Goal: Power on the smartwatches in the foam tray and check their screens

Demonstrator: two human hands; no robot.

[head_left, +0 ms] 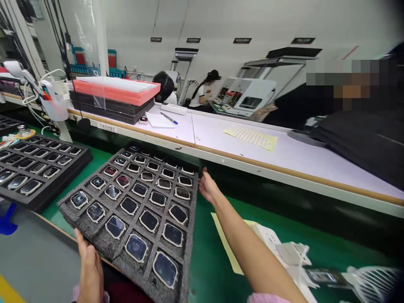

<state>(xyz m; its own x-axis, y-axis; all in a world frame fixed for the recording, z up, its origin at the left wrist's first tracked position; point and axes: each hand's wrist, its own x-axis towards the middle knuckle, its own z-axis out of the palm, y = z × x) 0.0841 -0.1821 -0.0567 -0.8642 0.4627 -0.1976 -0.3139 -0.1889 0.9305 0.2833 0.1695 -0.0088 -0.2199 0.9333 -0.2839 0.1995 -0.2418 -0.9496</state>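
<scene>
A dark grey foam tray (189, 235) with rows of square pockets is held up over the green belt. Each pocket holds a small square screen part (149, 220) with a dark glass face. My left hand (90, 269) grips the tray's near left corner from below, thumb on the rim. My right hand (206, 186) holds the far right edge, fingers curled around it. The tray tilts slightly toward me.
A second black tray (78, 162) of similar parts lies to the left. Behind runs a white shelf (284, 155) with stacked trays under a pink sheet (116, 90), a notepad with pen (159, 120) and a yellow sheet (251, 136). Several people work beyond it. A white fixture (293, 256) sits lower right.
</scene>
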